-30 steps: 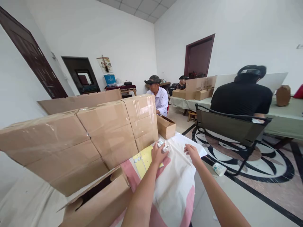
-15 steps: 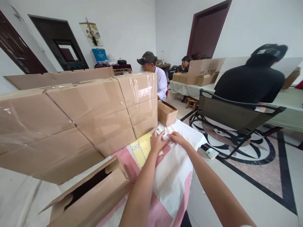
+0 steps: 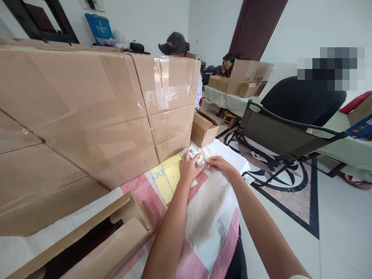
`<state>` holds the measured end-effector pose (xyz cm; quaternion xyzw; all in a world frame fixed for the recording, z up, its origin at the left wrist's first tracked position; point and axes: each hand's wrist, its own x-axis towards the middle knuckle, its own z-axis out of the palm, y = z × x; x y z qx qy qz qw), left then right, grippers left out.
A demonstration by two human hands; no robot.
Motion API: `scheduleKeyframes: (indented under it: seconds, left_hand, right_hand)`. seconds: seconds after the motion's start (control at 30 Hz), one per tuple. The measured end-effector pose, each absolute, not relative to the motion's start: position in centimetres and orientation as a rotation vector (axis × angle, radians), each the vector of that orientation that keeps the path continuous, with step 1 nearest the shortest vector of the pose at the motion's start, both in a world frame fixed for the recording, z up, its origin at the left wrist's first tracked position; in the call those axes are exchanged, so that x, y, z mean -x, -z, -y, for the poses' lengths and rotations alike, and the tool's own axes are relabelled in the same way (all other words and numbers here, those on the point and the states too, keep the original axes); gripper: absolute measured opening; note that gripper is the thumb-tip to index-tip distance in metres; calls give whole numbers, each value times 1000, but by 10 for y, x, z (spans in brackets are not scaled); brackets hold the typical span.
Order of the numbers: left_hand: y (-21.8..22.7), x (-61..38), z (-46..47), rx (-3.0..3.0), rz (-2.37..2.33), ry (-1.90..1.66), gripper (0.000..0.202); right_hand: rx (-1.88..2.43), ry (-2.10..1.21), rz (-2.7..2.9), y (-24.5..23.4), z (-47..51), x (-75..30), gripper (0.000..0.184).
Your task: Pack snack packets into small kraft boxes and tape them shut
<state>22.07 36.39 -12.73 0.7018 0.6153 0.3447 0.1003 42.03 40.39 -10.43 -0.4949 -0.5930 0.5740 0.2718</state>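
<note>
My left hand (image 3: 188, 166) is wrapped round a small white item (image 3: 200, 159) with teal print; its exact kind is too small to make out. At the right end of that item, my right hand (image 3: 218, 164) is closed in a pinch, and what lies between its fingertips is hidden. Both hands are over a pink and white cloth (image 3: 203, 211) on the table. Partly beneath my left wrist lies a yellow printed sheet or booklet (image 3: 171, 176).
Taped cardboard boxes (image 3: 116, 108) form a wall at left. An open carton (image 3: 124, 240) stands near front left, a smaller box (image 3: 203, 128) beyond my hands. Right are a folding chair (image 3: 287, 131) and a seated person (image 3: 305, 97). Other people sit farther back.
My view has tilted down and come closer, so the boxes look larger. Both hands stay together at the white item. The person at right leans lower.
</note>
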Motion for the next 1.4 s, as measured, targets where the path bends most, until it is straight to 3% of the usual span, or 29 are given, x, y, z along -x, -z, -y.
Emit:
scheduleKeyframes:
  seconds: [0.9, 1.4]
  left_hand:
    - [136, -220, -380, -2009, -1719, -1159, 72]
    - [133, -219, -377, -2031, -1752, -1087, 69]
  right_hand:
    - [1386, -1466, 1649, 109, -402, -413, 54]
    - [1305, -1535, 1715, 115, -412, -416, 43]
